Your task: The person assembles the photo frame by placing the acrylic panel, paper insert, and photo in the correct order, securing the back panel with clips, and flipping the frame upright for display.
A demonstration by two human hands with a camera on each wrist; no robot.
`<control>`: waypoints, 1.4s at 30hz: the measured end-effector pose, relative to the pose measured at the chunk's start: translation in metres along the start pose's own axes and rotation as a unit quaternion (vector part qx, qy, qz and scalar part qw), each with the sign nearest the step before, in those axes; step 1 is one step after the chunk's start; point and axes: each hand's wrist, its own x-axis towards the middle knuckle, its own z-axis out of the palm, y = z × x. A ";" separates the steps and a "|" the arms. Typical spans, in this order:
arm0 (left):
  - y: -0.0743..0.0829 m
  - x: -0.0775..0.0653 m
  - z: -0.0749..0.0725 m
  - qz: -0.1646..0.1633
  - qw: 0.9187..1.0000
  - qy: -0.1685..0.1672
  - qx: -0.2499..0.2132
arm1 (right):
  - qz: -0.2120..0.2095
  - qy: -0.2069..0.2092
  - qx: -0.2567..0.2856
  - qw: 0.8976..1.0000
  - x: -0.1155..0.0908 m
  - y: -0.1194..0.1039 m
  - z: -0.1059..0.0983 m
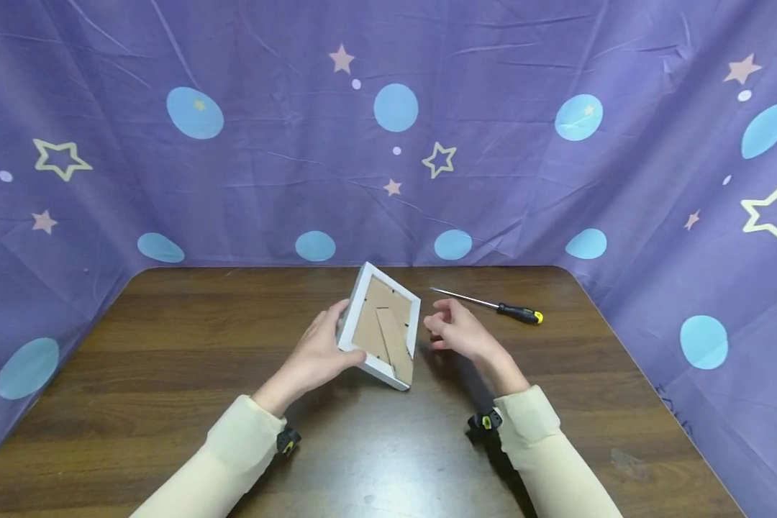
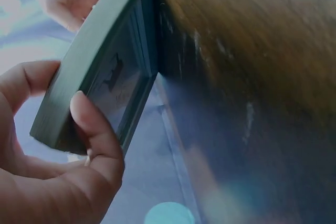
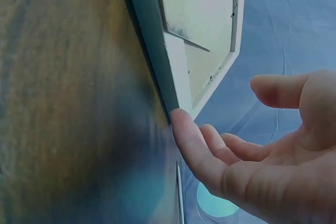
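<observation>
A white picture frame (image 1: 361, 306) stands tilted over the table, its brown backing board and stand leg (image 1: 393, 344) facing the head camera. My left hand (image 1: 320, 349) grips its left side, thumb on the back side and fingers beyond the far edge. In the left wrist view the front shows glass with a small dark figure (image 2: 113, 72) behind it. Just off the frame's right edge is my right hand (image 1: 462, 332), fingers loosely bent and holding nothing. The right wrist view has a fingertip (image 3: 181, 119) right at the frame's edge.
A screwdriver (image 1: 520, 314) with a black and yellow handle lies on the brown wooden table (image 1: 188, 324), behind and right of my right hand. Purple cloth (image 1: 265, 165) with stars and dots hangs along the back and sides. Wrist cameras (image 1: 485, 421) sit at both cuffs.
</observation>
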 end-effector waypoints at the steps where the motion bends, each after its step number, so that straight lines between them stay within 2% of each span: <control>1: 0.001 0.000 0.000 0.008 1.000 0.009 0.007 | 0.000 0.001 0.004 1.000 0.000 -0.001 -0.001; 8: 0.007 -0.002 0.000 0.064 0.996 0.058 0.037 | -0.005 -0.001 0.046 0.999 -0.001 -0.007 -0.003; 13: 0.013 -0.003 0.001 0.096 0.991 0.078 0.052 | -0.018 0.000 0.081 0.997 0.000 -0.013 -0.003; 21: 0.024 -0.006 0.002 0.114 0.987 0.076 0.082 | -0.022 0.003 0.115 0.993 0.001 -0.019 0.000; 28: 0.033 -0.008 0.005 0.143 0.979 0.084 0.115 | -0.020 0.007 0.122 0.992 0.001 -0.020 0.000; 42: 0.044 -0.010 0.022 0.179 0.970 0.077 0.145 | -0.017 0.008 0.131 0.991 -0.002 -0.022 -0.001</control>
